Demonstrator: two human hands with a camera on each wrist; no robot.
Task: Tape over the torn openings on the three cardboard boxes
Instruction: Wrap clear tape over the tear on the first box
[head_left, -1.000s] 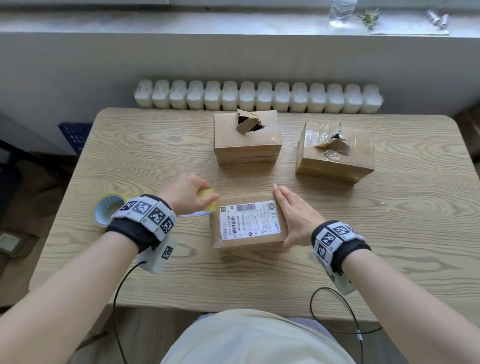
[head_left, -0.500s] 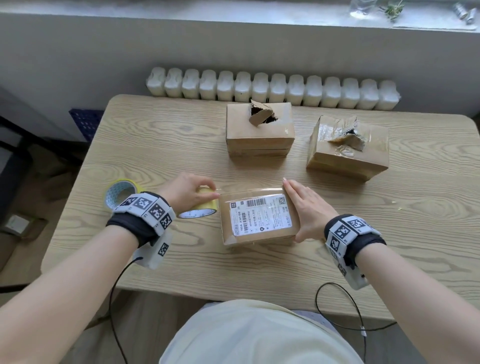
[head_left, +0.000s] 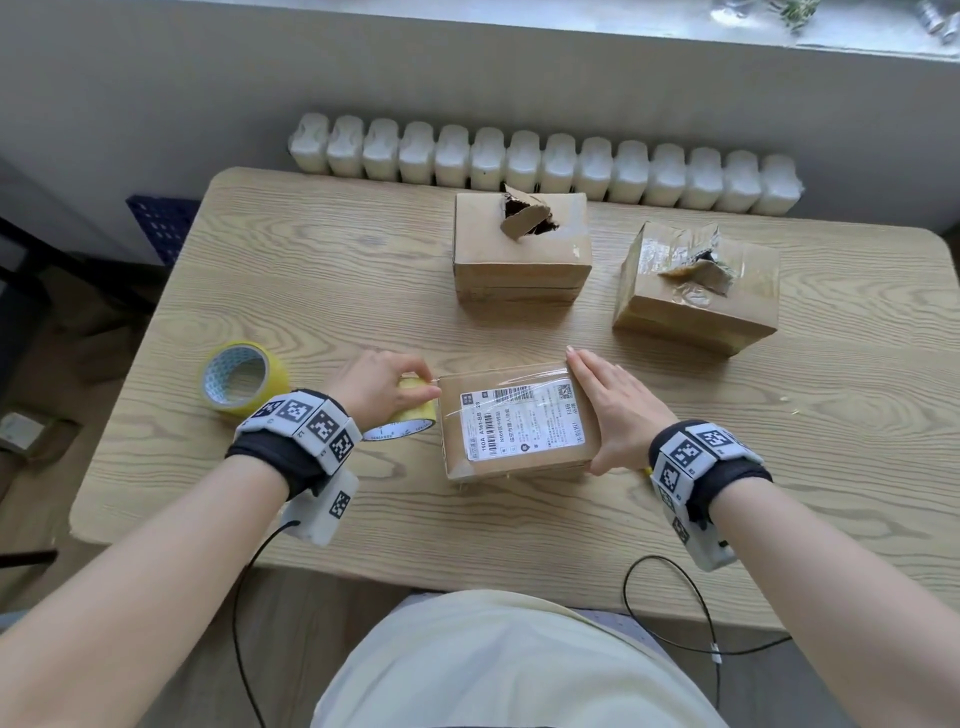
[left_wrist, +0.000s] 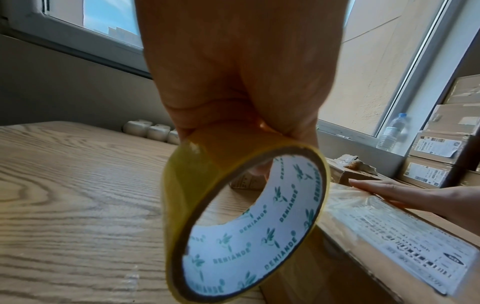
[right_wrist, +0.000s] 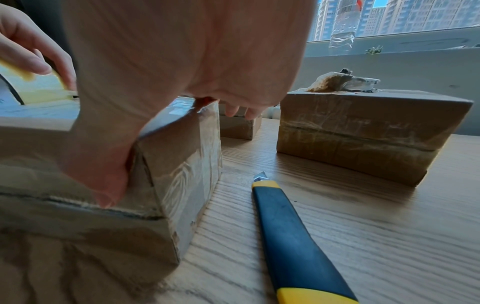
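A labelled cardboard box (head_left: 519, 423) lies in front of me, with glossy tape across the top of its label. My left hand (head_left: 415, 387) grips a yellow tape roll (head_left: 402, 415) right against the box's left side; the left wrist view shows the fingers curled over the roll (left_wrist: 246, 216). My right hand (head_left: 602, 405) lies flat with straight fingers along the box's right edge, thumb on the near side (right_wrist: 103, 185). Two more boxes stand behind: one (head_left: 522, 247) with a torn flap sticking up, another (head_left: 696, 291) with a ragged hole.
A second yellow tape roll (head_left: 244, 376) stands on the wooden table (head_left: 311, 291) at the left. A blue and yellow utility knife (right_wrist: 293, 236) lies on the table just right of the near box, under my right wrist. Cables hang over the table's front edge.
My left hand has brought the roll down from the box's top left corner to beside its left side. My right hand stays on the right edge. The head view has shifted.
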